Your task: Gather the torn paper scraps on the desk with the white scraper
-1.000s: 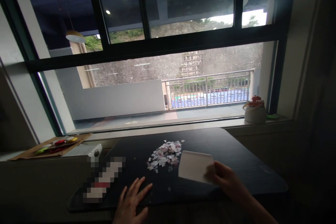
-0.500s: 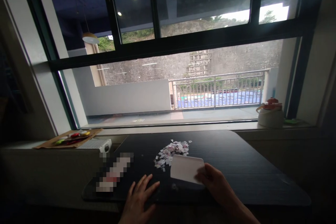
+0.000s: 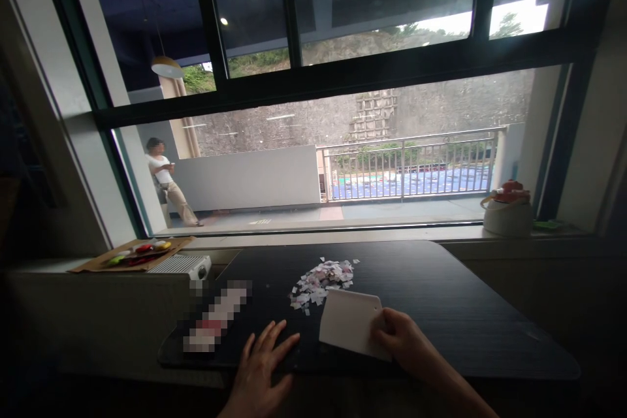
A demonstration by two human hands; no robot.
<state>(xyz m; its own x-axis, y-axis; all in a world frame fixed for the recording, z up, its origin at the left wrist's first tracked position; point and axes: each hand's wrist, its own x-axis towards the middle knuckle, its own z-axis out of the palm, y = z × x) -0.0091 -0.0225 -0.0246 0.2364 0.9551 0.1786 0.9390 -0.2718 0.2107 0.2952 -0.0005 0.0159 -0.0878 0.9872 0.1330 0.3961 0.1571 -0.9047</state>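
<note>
My right hand point(image 3: 402, 339) grips a white flat scraper point(image 3: 349, 323) by its right edge, thumb on top near a small hole in the corner. The scraper is tilted over the dark table point(image 3: 441, 300). Just beyond its far edge lies a loose heap of small torn paper bits point(image 3: 323, 281), white with some pinkish ones. Left of the scraper, my left hand point(image 3: 262, 366) rests palm down near the table's front edge, fingers spread and holding nothing.
A blurred-out long item point(image 3: 218, 317) lies at the table's left. On the sill are a brown board point(image 3: 88, 264) with colourful pieces and a white jug point(image 3: 507, 214) with a red lid. A white box-shaped device point(image 3: 183, 266) stands nearby. Beyond the window a person point(image 3: 169, 183) leans.
My right hand has drawn the scraper slightly toward me and tilted it more. My left hand stays spread on the table. A person now shows outside the window at left.
</note>
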